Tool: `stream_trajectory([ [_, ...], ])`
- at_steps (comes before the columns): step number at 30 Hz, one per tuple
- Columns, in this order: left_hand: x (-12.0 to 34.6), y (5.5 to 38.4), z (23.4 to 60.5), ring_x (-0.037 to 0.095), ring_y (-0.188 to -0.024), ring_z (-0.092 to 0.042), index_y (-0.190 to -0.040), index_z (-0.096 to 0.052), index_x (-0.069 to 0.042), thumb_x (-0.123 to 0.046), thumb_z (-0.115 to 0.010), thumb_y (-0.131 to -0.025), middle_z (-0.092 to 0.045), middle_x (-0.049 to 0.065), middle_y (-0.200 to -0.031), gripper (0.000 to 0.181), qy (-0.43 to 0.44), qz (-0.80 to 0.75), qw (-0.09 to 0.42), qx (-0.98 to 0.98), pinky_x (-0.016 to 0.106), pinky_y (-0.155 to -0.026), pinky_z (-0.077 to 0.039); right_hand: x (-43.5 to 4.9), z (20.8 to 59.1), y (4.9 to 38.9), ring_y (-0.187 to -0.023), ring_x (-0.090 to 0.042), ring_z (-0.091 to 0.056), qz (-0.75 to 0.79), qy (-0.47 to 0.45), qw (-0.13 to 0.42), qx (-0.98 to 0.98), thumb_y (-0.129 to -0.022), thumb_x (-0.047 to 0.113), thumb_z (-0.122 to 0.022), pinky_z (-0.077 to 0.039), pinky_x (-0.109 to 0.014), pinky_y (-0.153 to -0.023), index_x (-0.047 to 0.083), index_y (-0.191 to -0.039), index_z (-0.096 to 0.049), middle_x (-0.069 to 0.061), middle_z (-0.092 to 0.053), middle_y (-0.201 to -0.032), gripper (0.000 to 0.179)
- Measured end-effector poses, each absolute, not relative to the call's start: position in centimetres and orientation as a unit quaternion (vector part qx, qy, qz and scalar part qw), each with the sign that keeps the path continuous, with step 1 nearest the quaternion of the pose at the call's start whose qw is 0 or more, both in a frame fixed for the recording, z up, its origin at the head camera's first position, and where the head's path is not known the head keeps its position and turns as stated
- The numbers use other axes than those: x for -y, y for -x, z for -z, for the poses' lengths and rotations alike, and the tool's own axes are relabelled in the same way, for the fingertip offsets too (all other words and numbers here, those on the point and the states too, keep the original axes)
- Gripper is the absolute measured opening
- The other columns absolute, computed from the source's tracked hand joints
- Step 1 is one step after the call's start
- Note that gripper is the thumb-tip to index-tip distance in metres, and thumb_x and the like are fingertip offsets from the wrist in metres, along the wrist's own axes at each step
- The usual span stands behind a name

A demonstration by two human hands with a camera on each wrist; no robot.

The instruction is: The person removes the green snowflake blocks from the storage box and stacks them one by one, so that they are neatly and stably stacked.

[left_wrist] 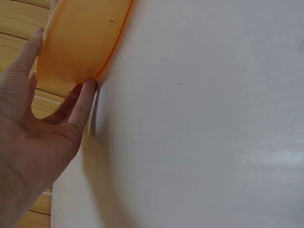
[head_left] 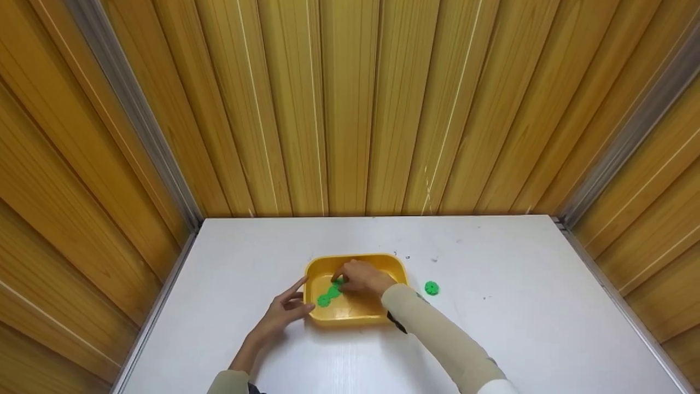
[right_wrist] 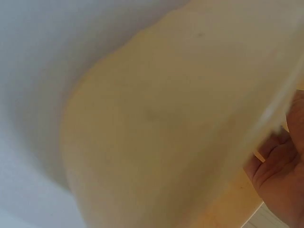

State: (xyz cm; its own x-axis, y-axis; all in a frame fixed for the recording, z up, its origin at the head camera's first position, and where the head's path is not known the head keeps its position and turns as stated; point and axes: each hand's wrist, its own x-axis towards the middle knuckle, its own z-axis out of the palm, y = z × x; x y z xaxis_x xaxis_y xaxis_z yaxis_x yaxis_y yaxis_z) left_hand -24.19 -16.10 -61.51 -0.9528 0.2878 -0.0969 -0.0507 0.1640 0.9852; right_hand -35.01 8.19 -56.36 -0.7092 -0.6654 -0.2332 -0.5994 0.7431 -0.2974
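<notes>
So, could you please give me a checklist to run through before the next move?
1. Yellow rounded-rectangular plastic tray, open side up: ok.
2. Left hand touching the tray's left side: ok.
3. Right hand inside the tray, at the small green notched discs: ok.
4. Right hand's grip on a disc: cannot tell, partly hidden.
5. All discs inside: not ok, a lone green disc lies on the white table.

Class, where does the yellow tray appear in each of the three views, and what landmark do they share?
Head: tray, below centre.
Left wrist: tray, upper left, cut off by the top edge.
Right wrist: tray, large and blurred, across the middle.
Shared landmark: white table.
</notes>
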Motion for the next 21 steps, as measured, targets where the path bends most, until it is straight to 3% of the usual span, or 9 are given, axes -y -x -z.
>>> stream_trajectory([
  [10,16.0,24.1,61.2,0.025,-0.115,-0.062,-0.161,-0.032,-0.02,-0.029,-0.071,-0.097,-0.051,0.029,-0.141,0.075,-0.072,-0.637,0.124,-0.757,0.038,-0.098,-0.059,-9.8,56.0,35.1,-0.083,-0.011,-0.063,0.126,0.339,0.171,-0.917,-0.095,0.015,-0.073,-0.061,-0.028,-0.085,0.012,-0.123,-0.075,-0.005,-0.078,-0.107,0.028],
  [21,15.8,24.1,61.0,0.021,-0.111,-0.065,-0.162,-0.031,-0.019,-0.027,-0.071,-0.097,-0.051,0.03,-0.141,0.076,-0.068,-0.645,0.133,-0.749,0.04,-0.098,-0.059,-11.2,55.8,34.4,-0.085,-0.013,-0.068,0.13,0.334,0.165,-0.919,-0.093,0.02,-0.077,-0.061,-0.03,-0.082,0.009,-0.118,-0.077,-0.007,-0.079,-0.105,0.027],
])
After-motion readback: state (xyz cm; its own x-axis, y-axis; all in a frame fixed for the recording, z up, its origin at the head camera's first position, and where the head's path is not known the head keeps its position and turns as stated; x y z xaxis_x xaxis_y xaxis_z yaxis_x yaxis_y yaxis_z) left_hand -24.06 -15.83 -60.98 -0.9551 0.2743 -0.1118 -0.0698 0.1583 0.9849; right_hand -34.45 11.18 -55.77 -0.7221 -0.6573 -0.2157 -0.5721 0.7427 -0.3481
